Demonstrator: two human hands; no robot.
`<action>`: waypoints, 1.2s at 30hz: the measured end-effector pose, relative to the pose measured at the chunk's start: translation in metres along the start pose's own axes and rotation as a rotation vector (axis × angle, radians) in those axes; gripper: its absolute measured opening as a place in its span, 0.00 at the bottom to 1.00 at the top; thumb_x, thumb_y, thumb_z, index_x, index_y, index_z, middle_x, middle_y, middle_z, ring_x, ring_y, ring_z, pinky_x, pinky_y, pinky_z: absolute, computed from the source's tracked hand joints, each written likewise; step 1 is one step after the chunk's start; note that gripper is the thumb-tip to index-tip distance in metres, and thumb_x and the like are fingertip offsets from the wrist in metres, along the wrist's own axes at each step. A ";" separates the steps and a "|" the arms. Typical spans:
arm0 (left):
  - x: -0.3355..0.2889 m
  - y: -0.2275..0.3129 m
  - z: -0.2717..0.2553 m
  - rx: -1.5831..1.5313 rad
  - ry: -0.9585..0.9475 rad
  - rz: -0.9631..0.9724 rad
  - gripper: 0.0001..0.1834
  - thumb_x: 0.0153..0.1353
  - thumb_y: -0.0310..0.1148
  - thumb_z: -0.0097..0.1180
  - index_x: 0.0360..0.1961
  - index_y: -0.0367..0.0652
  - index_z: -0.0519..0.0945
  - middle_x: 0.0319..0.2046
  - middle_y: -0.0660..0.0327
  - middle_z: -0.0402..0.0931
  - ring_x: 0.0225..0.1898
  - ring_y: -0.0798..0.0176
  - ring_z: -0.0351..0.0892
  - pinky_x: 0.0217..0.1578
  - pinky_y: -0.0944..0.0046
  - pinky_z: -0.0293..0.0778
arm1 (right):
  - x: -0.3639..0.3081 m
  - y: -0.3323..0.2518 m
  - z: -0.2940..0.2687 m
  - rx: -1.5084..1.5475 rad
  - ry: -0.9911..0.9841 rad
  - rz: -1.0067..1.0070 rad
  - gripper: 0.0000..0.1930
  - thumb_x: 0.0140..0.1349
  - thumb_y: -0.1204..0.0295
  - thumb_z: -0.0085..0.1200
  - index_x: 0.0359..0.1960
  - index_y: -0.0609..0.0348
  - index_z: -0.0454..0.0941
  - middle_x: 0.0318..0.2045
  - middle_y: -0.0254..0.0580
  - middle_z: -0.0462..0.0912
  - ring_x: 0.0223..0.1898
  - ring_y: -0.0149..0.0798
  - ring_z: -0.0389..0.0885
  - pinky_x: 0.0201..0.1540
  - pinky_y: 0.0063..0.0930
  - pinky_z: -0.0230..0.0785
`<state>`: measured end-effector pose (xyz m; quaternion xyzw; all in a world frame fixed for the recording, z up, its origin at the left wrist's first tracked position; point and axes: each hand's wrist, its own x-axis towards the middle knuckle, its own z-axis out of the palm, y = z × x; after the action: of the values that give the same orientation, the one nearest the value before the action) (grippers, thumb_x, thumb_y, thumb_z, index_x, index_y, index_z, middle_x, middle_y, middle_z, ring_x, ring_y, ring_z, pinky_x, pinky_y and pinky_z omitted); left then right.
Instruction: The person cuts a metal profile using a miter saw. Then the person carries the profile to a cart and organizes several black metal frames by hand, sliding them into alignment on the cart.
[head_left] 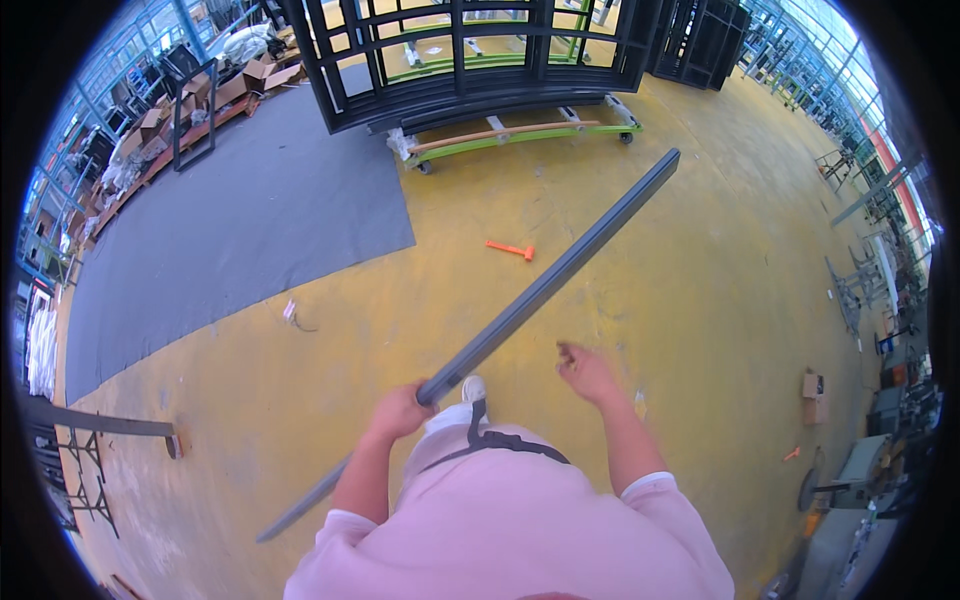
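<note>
My left hand (402, 408) is wrapped round a long dark grey metal profile (560, 272). The bar slants across in front of me, its far end up to the right and its other end passing behind my left forearm to the lower left. Off to the right of the bar, my right hand (588, 373) hangs in the air with nothing in it, its fingers loosely apart and slightly blurred. An orange mallet (512, 250) lies on the yellow floor beyond the bar.
Ahead, black window frames (460, 60) stand on a green wheeled trolley (520, 138). A grey mat (250, 210) covers the floor at left, with cardboard boxes (160, 120) along its far edge. Machinery (865, 460) and a cardboard box (814, 397) are at right; a bench end (120, 425) juts in at left.
</note>
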<state>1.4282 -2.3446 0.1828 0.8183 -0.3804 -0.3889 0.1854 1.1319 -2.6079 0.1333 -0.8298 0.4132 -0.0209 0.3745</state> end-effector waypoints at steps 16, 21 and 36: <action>0.529 0.220 -0.269 -0.981 0.801 0.521 0.22 0.66 0.20 0.63 0.61 0.35 0.76 0.54 0.61 0.80 0.53 0.64 0.80 0.55 0.64 0.73 | 0.326 0.213 -0.085 -0.111 -0.316 0.588 0.36 0.56 0.62 0.68 0.67 0.60 0.73 0.49 0.55 0.87 0.50 0.51 0.86 0.55 0.41 0.77; 0.636 0.255 -0.317 -1.423 0.930 0.514 0.30 0.69 0.23 0.60 0.70 0.41 0.66 0.62 0.54 0.74 0.65 0.54 0.74 0.67 0.52 0.69 | 0.634 0.149 -0.227 -0.169 -0.160 0.161 0.36 0.59 0.67 0.65 0.70 0.59 0.68 0.58 0.55 0.81 0.58 0.56 0.80 0.61 0.45 0.73; 1.121 0.200 -0.285 -2.302 0.560 -0.264 0.22 0.76 0.40 0.51 0.63 0.38 0.74 0.59 0.55 0.78 0.61 0.50 0.75 0.68 0.44 0.66 | 1.152 -0.020 -0.283 -0.567 -0.307 -0.325 0.45 0.48 0.62 0.75 0.70 0.52 0.67 0.60 0.46 0.75 0.66 0.50 0.70 0.70 0.53 0.55</action>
<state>2.0117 -3.3298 -0.0735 0.2605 0.3327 -0.3258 0.8457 1.8054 -3.5790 0.0332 -0.9490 0.2042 0.1603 0.1790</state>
